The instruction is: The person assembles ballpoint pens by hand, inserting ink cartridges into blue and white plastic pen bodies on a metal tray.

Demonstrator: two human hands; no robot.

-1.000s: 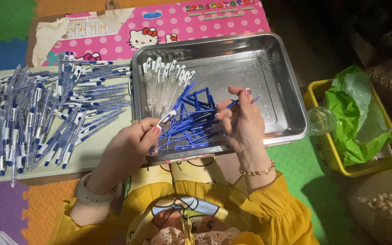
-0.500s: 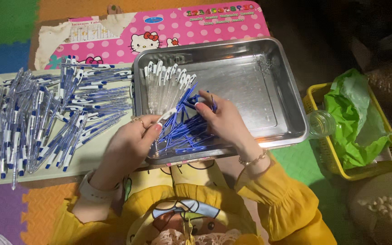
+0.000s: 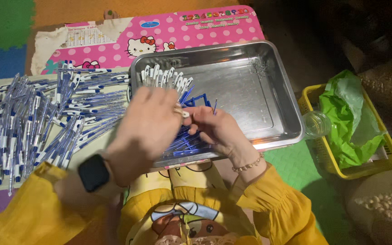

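At frame centre, both hands meet over the near left corner of the steel tray. The left hand, blurred, is curled around a white pen piece; the right hand pinches a thin blue refill. Blue parts and a row of white barrels lie in the tray. A large pile of finished pens fills the left tabletop, so much seems done, with more left.
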